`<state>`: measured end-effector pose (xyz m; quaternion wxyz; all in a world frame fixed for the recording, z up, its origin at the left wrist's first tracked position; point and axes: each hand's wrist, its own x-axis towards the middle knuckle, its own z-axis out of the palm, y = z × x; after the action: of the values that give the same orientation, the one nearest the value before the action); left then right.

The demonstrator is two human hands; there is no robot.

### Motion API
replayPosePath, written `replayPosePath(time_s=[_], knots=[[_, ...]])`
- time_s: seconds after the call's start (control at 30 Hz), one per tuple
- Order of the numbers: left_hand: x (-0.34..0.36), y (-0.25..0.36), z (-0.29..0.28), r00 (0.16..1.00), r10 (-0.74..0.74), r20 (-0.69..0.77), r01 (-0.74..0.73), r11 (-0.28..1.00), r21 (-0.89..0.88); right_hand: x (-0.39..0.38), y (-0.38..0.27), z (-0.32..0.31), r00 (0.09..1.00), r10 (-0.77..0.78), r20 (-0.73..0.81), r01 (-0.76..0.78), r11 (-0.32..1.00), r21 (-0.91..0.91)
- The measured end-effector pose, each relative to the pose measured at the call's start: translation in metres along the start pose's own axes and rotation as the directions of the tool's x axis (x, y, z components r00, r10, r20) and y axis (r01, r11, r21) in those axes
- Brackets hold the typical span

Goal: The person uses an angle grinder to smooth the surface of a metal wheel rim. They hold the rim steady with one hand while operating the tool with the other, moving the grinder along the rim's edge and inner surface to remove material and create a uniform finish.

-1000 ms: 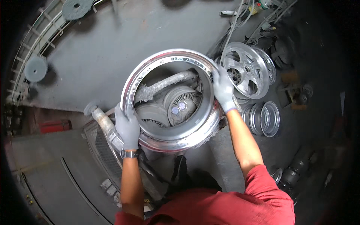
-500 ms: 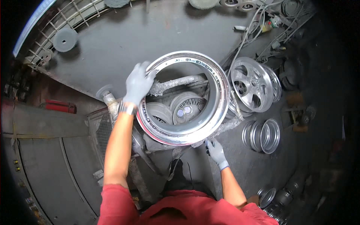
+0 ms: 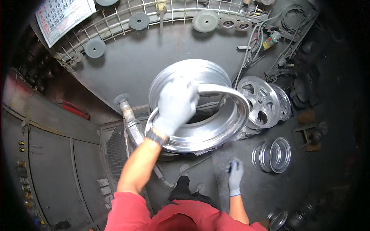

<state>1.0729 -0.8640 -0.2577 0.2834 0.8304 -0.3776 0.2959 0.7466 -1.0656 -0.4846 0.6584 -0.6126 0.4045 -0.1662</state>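
Observation:
My left hand (image 3: 177, 101), in a grey glove and blurred, grips the upper part of a polished silver wheel rim (image 3: 200, 139), which sits tilted at the centre, its wide barrel showing toward the back. My right hand (image 3: 235, 173), also gloved, is low at the right, away from the rim, fingers loosely apart with nothing visible in them. Just left of the rim is a dusty tool (image 3: 128, 111) with a pad on its end; the support under the rim is mostly hidden.
Spoked wheels (image 3: 259, 101) lean at the right; more rims (image 3: 280, 154) lie on the floor below them. A wire rack (image 3: 177, 9) with several abrasive discs (image 3: 205, 22) runs along the back, beside hanging cables (image 3: 254, 46). A grey panel (image 3: 50, 165) stands at the left.
The rim has tipped, bringing its barrel into sight. My left hand has moved inward over it; my right hand has let go and dropped lower. The view has swung, showing more rack.

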Motion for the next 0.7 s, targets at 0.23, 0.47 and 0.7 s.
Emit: replayPosePath(time_s=[0.23,0.47,0.7], knots=[[-0.095,0.139,-0.066,0.988,0.154,-0.02,-0.151,0.984,0.099,-0.018,-0.13,-0.003,0.615,-0.781,-0.105,0.756,0.622,-0.203],[-0.169,0.207,-0.068,0.987,0.157,-0.032,-0.148,0.972,0.18,-0.047,-0.121,-0.022,0.366,-0.925,0.098,0.904,0.329,-0.272],[-0.18,0.222,-0.066,0.986,0.155,-0.056,-0.129,0.939,0.319,-0.045,-0.121,-0.037,0.323,-0.929,0.178,0.932,0.28,-0.231]])
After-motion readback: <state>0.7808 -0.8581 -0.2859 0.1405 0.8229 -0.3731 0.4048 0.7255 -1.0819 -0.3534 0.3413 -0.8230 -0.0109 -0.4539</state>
